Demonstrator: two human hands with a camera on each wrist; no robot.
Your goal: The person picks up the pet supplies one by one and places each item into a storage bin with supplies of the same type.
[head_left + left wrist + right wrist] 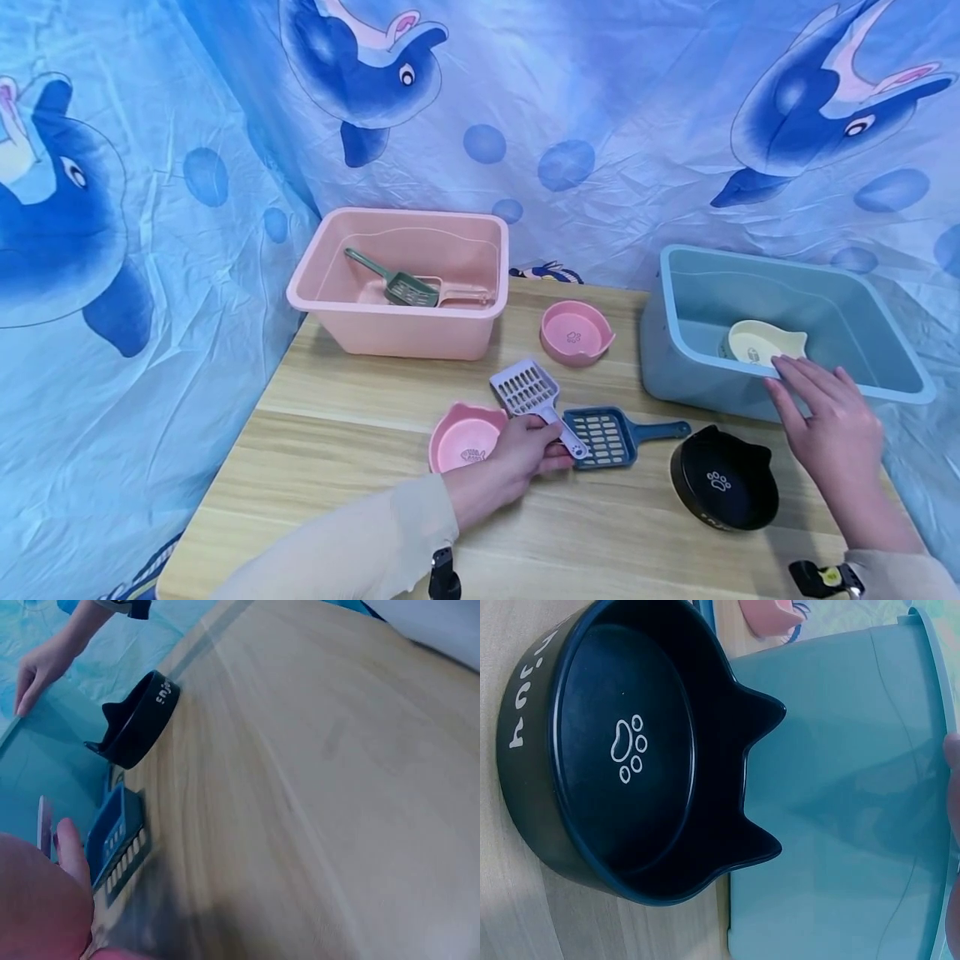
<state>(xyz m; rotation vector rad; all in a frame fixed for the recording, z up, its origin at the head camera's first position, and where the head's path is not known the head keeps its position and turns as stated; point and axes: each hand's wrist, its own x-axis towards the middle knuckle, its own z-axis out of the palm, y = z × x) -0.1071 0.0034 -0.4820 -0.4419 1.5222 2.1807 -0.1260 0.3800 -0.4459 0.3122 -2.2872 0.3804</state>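
My left hand [517, 454] holds a lavender slotted litter scoop [527, 388] by its handle, with the slotted head pointing away. Right beside these fingers lies a dark blue litter scoop [603, 437]. To the left of the hand sits a pink cat-eared bowl [467, 437], partly covered by the hand. My right hand [836, 417] rests at the front rim of a blue bin [678, 350], fingers fairly straight. Inside that bin is a cream cat-eared bowl [761, 340], close to the fingertips. A black cat-eared bowl [622, 750] stands below the right hand, in front of the bin.
At the back left stands a pink bin [397, 333] holding a green scoop [408, 287] and a pale pink scoop [465, 295]. Between the bins is a darker pink bowl [576, 333]. A blue dolphin-print cloth [480, 83] hangs behind the wooden table [330, 467].
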